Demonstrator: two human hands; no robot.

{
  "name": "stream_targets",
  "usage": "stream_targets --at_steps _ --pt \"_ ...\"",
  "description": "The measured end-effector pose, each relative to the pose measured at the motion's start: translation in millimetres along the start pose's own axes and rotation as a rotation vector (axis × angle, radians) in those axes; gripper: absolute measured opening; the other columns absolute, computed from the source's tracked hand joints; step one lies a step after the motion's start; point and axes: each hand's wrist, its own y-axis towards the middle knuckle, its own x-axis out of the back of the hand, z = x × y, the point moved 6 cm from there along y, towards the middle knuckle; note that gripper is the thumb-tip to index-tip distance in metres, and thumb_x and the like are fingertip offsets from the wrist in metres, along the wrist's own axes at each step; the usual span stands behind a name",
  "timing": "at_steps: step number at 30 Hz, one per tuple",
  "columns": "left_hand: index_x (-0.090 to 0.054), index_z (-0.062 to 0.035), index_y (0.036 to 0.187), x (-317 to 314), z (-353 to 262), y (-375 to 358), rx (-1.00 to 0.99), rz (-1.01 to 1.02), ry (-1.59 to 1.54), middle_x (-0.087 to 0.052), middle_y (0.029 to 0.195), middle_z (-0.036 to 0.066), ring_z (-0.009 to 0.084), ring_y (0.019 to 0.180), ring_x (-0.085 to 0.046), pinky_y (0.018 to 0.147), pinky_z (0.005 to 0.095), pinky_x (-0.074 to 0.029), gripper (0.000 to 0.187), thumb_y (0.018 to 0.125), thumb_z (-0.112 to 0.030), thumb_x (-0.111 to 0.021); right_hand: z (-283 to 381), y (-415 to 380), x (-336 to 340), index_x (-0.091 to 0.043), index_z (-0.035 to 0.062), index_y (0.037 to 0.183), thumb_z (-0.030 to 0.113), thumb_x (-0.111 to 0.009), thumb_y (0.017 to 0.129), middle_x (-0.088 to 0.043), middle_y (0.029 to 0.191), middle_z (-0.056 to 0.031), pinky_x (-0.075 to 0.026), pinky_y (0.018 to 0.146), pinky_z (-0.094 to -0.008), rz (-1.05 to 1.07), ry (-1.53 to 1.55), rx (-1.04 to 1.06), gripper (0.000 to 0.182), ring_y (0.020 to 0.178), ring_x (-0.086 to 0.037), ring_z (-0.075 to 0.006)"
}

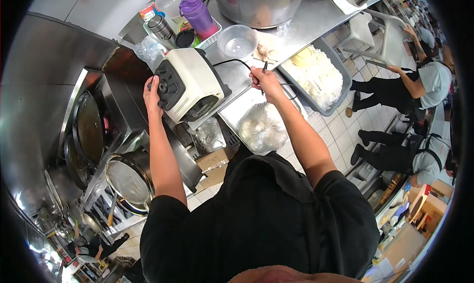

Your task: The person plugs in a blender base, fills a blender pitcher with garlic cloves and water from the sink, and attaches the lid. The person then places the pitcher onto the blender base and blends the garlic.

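Note:
A cream-coloured blender base [197, 75] lies tilted on its side on the steel counter, its black jar seat turned toward the left. My left hand [153, 93] grips that black end, thumb and fingers against it. In my right hand [265, 81] the black power cord [232, 61] is pinched. One stretch of the cord runs back to the blender base, and a loop hangs below my wrist. Just beyond my right hand are a clear plastic bowl [237, 41] and a crumpled beige cloth [267, 47].
Behind the blender base stand a purple bottle [198, 17] and a steel tumbler [161, 27]. A large steel pot [256, 4] is farther back. A grey tub [345, 80] of white shreds and a tray [228, 116] with a bag are at right. Several people work nearby.

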Motion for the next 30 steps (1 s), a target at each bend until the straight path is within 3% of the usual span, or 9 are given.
stream_targets --at_steps 4,8,11,16,19,22,23,28,30 --pt "-0.059 0.0007 0.121 -20 -21 -16 -0.007 -0.055 0.091 -0.066 0.102 0.008 0.0165 0.09 -0.063 0.081 0.029 -0.05 0.052 0.087 -0.035 -0.074 7 -1 -12 -0.06 0.0029 0.078 0.033 -0.064 0.093 -0.053 0.063 -0.0011 -0.041 0.059 -0.0259 0.015 -0.124 0.07 0.034 0.059 -0.05 -0.0114" --pt "-0.058 0.0039 0.124 -36 -31 -4 -0.112 -0.112 0.458 -0.066 0.098 0.012 0.0142 0.084 -0.062 0.076 0.0267 -0.049 0.073 0.075 -0.044 -0.082 14 -1 -18 -0.061 0.0033 0.08 0.032 -0.064 0.093 -0.057 0.066 -0.0021 -0.041 0.059 -0.0249 0.04 -0.227 0.097 0.032 0.06 -0.053 -0.0105" --pt "-0.059 0.0042 0.124 -37 -25 -5 -0.027 -0.129 0.433 -0.068 0.093 0.012 0.0151 0.082 -0.063 0.078 0.0275 -0.05 0.075 0.072 -0.045 -0.083 13 0 -12 -0.063 0.0038 0.089 0.032 -0.062 0.094 -0.061 0.074 -0.0027 -0.045 0.06 -0.0252 0.014 -0.187 0.081 0.028 0.068 -0.059 -0.0107" --pt "-0.058 0.0025 0.127 -42 -40 -13 -0.091 -0.122 0.574 -0.069 0.107 0.021 0.0235 0.1 -0.066 0.089 0.0315 -0.048 0.084 0.069 -0.055 -0.08 22 -7 13 -0.065 0.005 0.104 0.028 -0.056 0.097 -0.068 0.098 -0.004 -0.056 0.064 -0.0308 -0.018 -0.148 0.074 0.025 0.088 -0.063 -0.0127" --pt "-0.059 -0.0066 0.129 -41 -41 -16 -0.071 -0.169 0.783 -0.068 0.114 0.02 0.0311 0.109 -0.065 0.096 0.0376 -0.046 0.086 0.068 -0.064 -0.075 19 -7 11 -0.064 0.0086 0.116 0.029 -0.055 0.098 -0.067 0.111 -0.0025 -0.053 0.074 -0.0312 0.092 -0.245 0.071 0.029 0.097 -0.061 -0.014" --pt "-0.059 -0.0096 0.129 -51 -54 -32 -0.06 -0.204 0.814 -0.067 0.116 0.02 0.0337 0.11 -0.064 0.096 0.041 -0.047 0.087 0.066 -0.067 -0.073 0 -9 -23 -0.052 0.0123 0.138 0.034 -0.054 0.098 -0.061 0.127 -0.0025 -0.049 0.087 -0.0347 0.229 -0.133 0.047 0.046 0.111 -0.056 -0.0169" --pt "-0.059 -0.0103 0.129 -56 -58 -37 -0.067 -0.2 0.849 -0.067 0.116 0.02 0.0342 0.11 -0.064 0.096 0.0419 -0.047 0.086 0.066 -0.068 -0.073 -7 -8 -35 -0.042 0.0155 0.146 0.039 -0.052 0.1 -0.055 0.136 -0.0042 -0.046 0.095 -0.0418 0.248 -0.178 0.023 0.053 0.119 -0.052 -0.0211" --pt "-0.055 -0.0142 0.132 -68 -56 -47 -0.027 -0.212 0.923 -0.066 0.118 0.02 0.0371 0.113 -0.062 0.094 0.0462 -0.048 0.09 0.067 -0.075 -0.068 -20 -16 -77 -0.034 0.0235 0.152 0.048 -0.042 0.101 -0.051 0.14 -0.0011 -0.045 0.094 -0.0421 0.271 -0.114 -0.05 0.057 0.123 -0.05 -0.0169" --pt "-0.051 -0.0104 0.137 -66 -45 -27 -0.006 -0.055 0.925 -0.062 0.125 0.021 0.0364 0.119 -0.058 0.095 0.0466 -0.047 0.094 0.071 -0.076 -0.064 -18 -17 -80 -0.032 0.0237 0.152 0.05 -0.039 0.102 -0.049 0.141 -0.0024 -0.05 0.089 -0.0418 0.285 -0.109 -0.039 0.058 0.125 -0.049 -0.0175"
